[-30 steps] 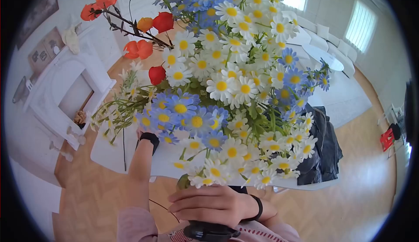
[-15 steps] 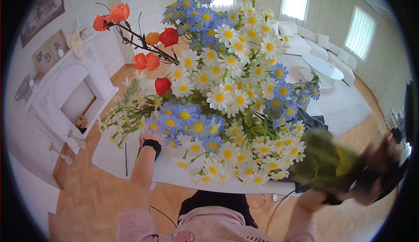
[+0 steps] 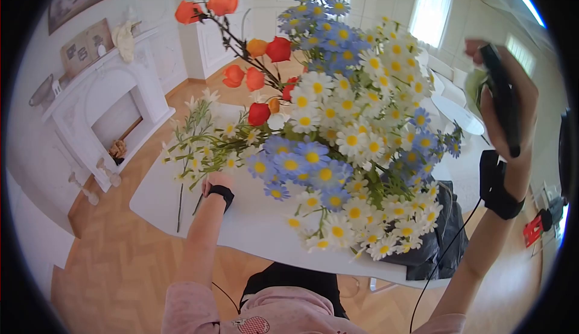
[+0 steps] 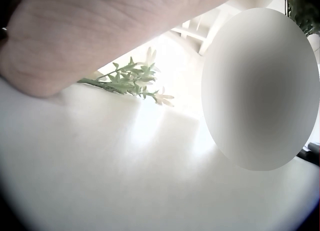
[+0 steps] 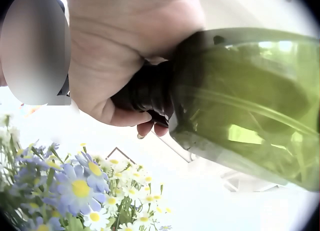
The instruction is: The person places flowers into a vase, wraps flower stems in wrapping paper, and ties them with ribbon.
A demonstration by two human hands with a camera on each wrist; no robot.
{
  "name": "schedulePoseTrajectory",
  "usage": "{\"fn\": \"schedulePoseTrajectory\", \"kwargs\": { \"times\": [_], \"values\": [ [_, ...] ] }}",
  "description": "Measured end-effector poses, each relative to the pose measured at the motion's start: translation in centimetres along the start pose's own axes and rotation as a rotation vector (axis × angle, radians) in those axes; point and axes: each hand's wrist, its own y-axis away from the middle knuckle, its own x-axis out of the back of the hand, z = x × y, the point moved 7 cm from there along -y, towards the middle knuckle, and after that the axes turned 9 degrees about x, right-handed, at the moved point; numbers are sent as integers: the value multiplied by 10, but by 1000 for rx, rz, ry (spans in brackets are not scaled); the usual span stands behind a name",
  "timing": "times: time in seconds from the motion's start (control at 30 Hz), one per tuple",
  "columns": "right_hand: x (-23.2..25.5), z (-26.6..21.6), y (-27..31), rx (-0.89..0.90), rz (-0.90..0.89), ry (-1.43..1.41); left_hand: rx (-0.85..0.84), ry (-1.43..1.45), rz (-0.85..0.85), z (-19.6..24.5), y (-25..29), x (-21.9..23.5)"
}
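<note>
A large bunch of white daisies (image 3: pixel 356 135) and blue daisies (image 3: pixel 313 168) fills the middle of the head view, with red-orange blooms (image 3: pixel 259 114) on dark stems at its left. My right hand (image 3: pixel 512 93) is raised to the bunch's right and grips a green spray bottle (image 5: pixel 250 106) by its dark neck. The bottle is see-through and lies tilted sideways in the right wrist view. Low on the white table (image 3: pixel 241 231), my left hand (image 3: pixel 216 181) rests beside a white-flowered green sprig (image 4: pixel 127 81). Its fingers are hidden, so I cannot tell whether it holds the stem.
Black plastic (image 3: pixel 446 243) lies at the table's right end. A thin dark stem (image 3: pixel 180 208) lies near the left edge. A cable (image 3: pixel 446 249) hangs from the right wrist. Farther off are a white fireplace (image 3: pixel 108 105) at left and an oval table (image 3: pixel 455 116) at right.
My right hand has swung the spray bottle from the front of my body out to the right and then up. The left hand stays low on the table. The head view has shifted.
</note>
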Motion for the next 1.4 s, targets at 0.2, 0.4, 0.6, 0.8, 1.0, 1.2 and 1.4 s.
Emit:
{"fn": "schedulePoseTrajectory", "kwargs": {
  "times": [0.2,0.4,0.6,0.8,1.0,1.2,1.4],
  "values": [
    [-5,2,14,-114,6,-103,106,58,-54,9,0,1],
    [11,6,97,-325,93,-35,147,80,-133,38,9,3],
    [13,-24,203,-531,527,-263,132,45,-178,39,9,-3],
    [-10,-59,233,-719,522,-380,134,-42,-196,18,3,-14],
    [-42,-81,230,-812,623,-524,189,-112,-145,12,5,-12],
    [-81,-92,219,-904,719,-691,257,-186,-109,11,7,-11],
    [-100,-106,217,-1009,817,-783,251,-274,-53,5,12,-10]
  ]
}}
